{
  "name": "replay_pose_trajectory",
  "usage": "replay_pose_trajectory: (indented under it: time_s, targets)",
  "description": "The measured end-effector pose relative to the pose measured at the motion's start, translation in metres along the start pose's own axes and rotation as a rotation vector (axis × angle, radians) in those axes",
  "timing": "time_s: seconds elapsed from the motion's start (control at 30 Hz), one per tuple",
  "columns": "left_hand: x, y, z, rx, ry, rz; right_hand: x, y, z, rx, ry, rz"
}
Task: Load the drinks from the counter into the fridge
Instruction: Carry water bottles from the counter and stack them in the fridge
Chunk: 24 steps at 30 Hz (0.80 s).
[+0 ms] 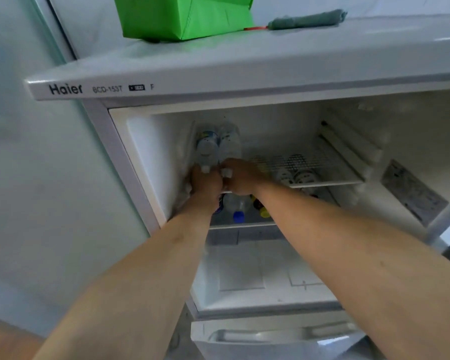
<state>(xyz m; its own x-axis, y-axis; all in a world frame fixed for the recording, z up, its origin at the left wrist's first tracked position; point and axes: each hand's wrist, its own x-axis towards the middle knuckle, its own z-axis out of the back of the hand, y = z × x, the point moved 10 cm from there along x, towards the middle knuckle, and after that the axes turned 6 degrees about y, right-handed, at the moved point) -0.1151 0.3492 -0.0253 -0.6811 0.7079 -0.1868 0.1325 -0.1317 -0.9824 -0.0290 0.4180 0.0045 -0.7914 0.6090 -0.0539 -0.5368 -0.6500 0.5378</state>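
The white fridge (130, 157) stands open before me. Two clear plastic bottles with white caps lie side by side on the upper wire shelf (330, 175), caps toward me. My left hand (205, 184) grips the neck end of the left bottle (205, 149). My right hand (242, 178) grips the neck end of the right bottle (229, 144). On the shelf below lie more bottles, one with a blue cap (238, 216) and one with a yellow cap (265, 212). Further white-capped bottles (294, 176) show through the wire shelf at the right.
A green bag (185, 16) and a grey duster (307, 19) sit on top of the fridge. The open door's inner side (411, 193) is at the right. A lower drawer handle (270, 336) is below. A pale wall is on the left.
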Motion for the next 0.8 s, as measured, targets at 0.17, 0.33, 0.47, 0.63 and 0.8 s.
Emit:
replay_pose_trajectory:
  time_s: [0.17, 0.33, 0.47, 0.63, 0.8]
  targets:
    - [-0.005, -0.014, -0.002, 0.039, -0.119, -0.09, -0.017, -0.019, 0.042, 0.111, -0.29, -0.057]
    - [-0.049, -0.104, 0.01, 0.319, -0.355, -0.452, -0.053, -0.012, 0.122, 0.141, -0.586, 0.04]
    - [-0.078, -0.155, 0.007, 0.437, -0.47, -0.691, -0.071, -0.008, 0.164, 0.115, -0.806, 0.014]
    - [-0.066, -0.166, -0.004, 0.651, -0.534, -0.749, -0.049, 0.0, 0.171, 0.236, -0.785, 0.06]
    - [-0.002, -0.168, -0.023, 0.722, -0.337, -0.547, 0.028, -0.006, 0.154, 0.155, -0.364, -0.129]
